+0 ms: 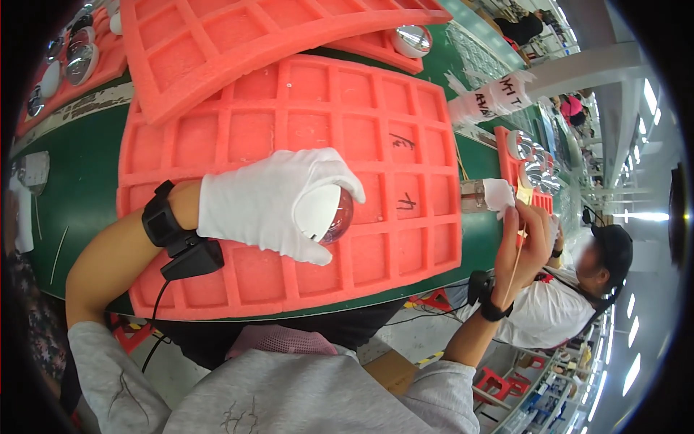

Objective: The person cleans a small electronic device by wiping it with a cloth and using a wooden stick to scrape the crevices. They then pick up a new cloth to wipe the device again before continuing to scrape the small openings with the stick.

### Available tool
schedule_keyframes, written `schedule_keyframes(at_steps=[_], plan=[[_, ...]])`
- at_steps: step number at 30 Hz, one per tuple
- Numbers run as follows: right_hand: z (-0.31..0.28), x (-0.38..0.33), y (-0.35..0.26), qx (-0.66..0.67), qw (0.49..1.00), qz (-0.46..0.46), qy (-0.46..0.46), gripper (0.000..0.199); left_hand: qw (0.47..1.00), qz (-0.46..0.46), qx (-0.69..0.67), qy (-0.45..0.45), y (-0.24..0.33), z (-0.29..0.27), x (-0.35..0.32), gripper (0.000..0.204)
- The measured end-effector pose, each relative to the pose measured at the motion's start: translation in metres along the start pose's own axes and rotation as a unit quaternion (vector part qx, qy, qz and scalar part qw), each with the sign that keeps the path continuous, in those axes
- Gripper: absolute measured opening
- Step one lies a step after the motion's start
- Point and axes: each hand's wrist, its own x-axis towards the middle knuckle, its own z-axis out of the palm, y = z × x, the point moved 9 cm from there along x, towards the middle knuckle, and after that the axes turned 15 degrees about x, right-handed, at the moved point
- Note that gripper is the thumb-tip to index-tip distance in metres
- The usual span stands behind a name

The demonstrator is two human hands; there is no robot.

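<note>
My left hand, in a white glove, is closed round a round dome-shaped part. The part looks white on its near side and glossy and see-through on its right, with the tray's red showing through. It is held above the red foam tray, which has square compartments. Farther right, my bare right hand pinches a thin wooden stick. Just above those fingers is a small yellow piece; whether it is fixed to the stick I cannot tell. White wadding at the mouth of a small clear container is beside the fingertips.
A second foam tray lies tilted over the far-left part of the first. Shiny domes sit on trays at the back and sides. A wrapped white roll stands beyond the tray. At the right is a co-worker.
</note>
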Motion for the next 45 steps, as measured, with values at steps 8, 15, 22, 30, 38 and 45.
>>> schedule_keyframes(at_steps=[8,15,22,30,38,45], plan=[[0.096,-0.023,-0.114,0.250,0.967,0.024,-0.048,0.027,1.000,0.021,0.010,0.000,0.000,0.004,0.004,0.062],[0.114,-0.063,-0.159,0.231,0.971,-0.014,-0.056,0.036,0.999,-0.022,0.023,0.006,0.000,0.004,0.000,0.056],[0.124,-0.046,-0.159,0.244,0.967,0.013,-0.072,0.038,0.999,-0.021,0.030,-0.015,-0.004,0.005,0.003,0.052],[0.129,-0.062,-0.169,0.214,0.966,0.025,-0.142,0.050,1.000,-0.004,0.027,0.010,0.001,-0.001,0.005,0.055],[0.142,-0.082,-0.172,0.204,0.947,0.084,-0.235,0.072,0.998,-0.030,0.039,-0.024,0.003,0.004,0.009,0.058],[0.142,-0.082,-0.174,0.218,0.937,0.105,-0.251,0.076,0.999,-0.014,0.011,-0.032,-0.004,0.005,0.010,0.061]])
